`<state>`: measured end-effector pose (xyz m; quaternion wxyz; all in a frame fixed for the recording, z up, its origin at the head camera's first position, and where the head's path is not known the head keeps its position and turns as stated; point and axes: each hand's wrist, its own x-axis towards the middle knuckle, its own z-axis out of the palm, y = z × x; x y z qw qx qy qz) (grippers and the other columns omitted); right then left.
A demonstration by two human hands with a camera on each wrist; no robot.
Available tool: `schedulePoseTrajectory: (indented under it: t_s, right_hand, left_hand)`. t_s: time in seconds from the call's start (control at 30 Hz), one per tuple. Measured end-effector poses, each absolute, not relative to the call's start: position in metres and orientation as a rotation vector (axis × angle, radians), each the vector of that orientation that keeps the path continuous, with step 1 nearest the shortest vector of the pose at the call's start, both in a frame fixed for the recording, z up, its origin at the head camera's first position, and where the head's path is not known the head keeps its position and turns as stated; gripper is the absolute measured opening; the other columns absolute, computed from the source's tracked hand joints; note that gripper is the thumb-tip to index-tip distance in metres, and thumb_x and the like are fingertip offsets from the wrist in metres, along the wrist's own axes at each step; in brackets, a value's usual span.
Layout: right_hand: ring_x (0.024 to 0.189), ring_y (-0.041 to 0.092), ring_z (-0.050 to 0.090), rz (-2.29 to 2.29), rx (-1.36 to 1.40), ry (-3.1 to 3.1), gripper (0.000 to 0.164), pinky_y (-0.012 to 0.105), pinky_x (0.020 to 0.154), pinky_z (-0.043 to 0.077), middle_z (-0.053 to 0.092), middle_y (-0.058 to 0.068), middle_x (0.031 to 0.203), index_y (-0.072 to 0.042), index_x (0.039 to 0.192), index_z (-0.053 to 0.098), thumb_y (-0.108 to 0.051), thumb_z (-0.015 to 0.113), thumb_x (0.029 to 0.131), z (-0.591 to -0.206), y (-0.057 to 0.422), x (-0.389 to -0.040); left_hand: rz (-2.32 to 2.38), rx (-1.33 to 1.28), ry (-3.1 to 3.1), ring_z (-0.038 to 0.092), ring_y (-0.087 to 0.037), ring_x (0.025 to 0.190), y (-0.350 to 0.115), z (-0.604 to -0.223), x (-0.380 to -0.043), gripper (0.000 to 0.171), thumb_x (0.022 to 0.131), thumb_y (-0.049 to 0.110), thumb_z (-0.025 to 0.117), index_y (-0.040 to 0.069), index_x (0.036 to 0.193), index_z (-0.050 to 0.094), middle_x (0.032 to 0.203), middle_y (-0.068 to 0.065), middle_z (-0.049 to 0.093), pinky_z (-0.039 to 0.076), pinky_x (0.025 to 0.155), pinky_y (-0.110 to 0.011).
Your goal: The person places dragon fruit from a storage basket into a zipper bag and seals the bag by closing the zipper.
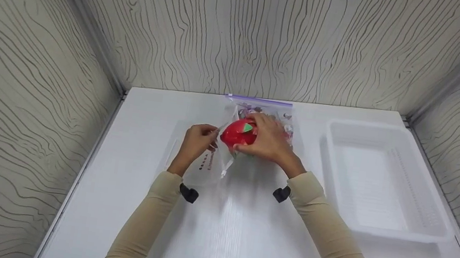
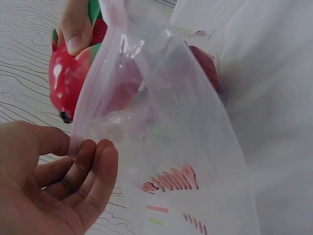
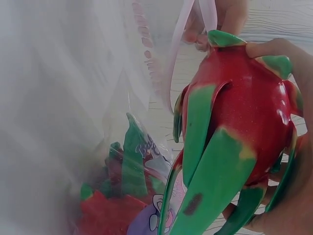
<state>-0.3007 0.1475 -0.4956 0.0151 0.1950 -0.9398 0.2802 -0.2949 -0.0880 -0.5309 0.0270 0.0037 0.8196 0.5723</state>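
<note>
My right hand (image 1: 270,141) grips a red model dragon fruit (image 1: 236,135) with green-tipped scales, its fingers and thumb curled around the sides. It holds the fruit at the mouth of a clear zip bag (image 1: 206,174). With thumb and fingertips, my left hand (image 1: 197,141) pinches that bag's pale pink edge; in the left wrist view the bag (image 2: 195,137) hangs as a see-through sheet with pink print. Behind the fruit lies a cartoon-printed bag with a purple zip strip (image 1: 260,101). Another red and green dragon fruit (image 3: 115,210) shows through printed plastic in the right wrist view.
A white plastic basket (image 1: 383,232) stands on the right of the white table (image 1: 285,251). Wood-patterned panels (image 1: 242,33) close off the back and both sides. Each wrist carries a small black camera.
</note>
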Motion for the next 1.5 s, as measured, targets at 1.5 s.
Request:
schedulePoseTrajectory:
  t_s: [1.5]
  right_hand:
    - [0.135,0.038,0.05,0.506,0.606,-2.903,0.096,0.068,0.122,0.033,0.058,0.015,0.144,-0.01,0.149,0.05,-0.063,0.084,0.077,-0.519,0.115,-0.293]
  left_hand:
    - [1.857,0.064,2.491,0.07,-0.013,0.066,-0.09,-0.532,-0.296,0.023,0.104,0.013,0.064,-0.003,0.116,0.077,0.098,-0.017,0.077,0.064,0.067,-0.026]
